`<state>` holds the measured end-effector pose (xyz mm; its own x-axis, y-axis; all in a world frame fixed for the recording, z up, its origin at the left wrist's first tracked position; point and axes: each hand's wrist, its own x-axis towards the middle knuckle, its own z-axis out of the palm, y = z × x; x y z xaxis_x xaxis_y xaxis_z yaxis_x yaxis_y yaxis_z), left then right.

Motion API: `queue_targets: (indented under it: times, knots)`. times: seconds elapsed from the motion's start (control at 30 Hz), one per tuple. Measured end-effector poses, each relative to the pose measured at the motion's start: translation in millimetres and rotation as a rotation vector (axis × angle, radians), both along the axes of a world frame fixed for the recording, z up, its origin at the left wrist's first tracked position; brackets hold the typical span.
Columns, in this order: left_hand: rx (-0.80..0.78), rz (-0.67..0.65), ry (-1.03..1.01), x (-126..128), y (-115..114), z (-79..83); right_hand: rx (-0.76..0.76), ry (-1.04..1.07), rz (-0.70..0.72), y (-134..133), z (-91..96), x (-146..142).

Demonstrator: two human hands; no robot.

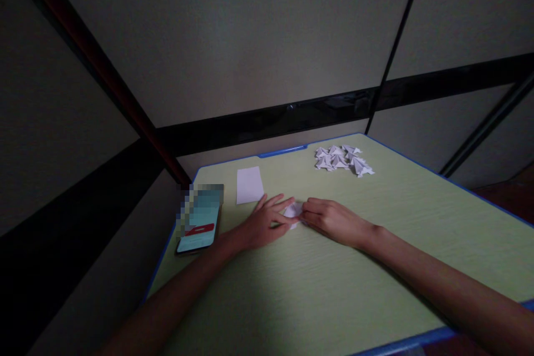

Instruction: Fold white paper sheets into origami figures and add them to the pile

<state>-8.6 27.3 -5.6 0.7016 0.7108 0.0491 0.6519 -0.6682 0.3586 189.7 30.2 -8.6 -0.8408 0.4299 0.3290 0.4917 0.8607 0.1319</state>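
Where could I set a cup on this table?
Bare table stretches between the right arm, the folded paper figures and the right edge. Another patch lies between that arm and the left arm, toward the near edge. Crowded: where the left hand and right hand touch the small paper, and around the phone and white sheet.

Two bare forearms come in from the near side and converge: the left forearm slants far and to the right, the right forearm far and to the left. The left hand is palm down, its fingers spread and pointing right. Just beside it, the right hand points left, back upward, fingers bunched and curled. The right wrist looks nearly straight.
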Motion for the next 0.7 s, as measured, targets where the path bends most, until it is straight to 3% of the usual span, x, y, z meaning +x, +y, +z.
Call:
queue_targets:
  times: [0.33,0.7]
  knots:
    - [0.183,-0.082,0.041,-3.4,-16.1,0.1,-0.028,0.019,-0.005,-0.3,1.4,-0.3]
    - [0.062,-0.044,0.005,-2.9,1.7,-3.8,-0.009,-0.019,0.011,0.5,1.4,0.0]
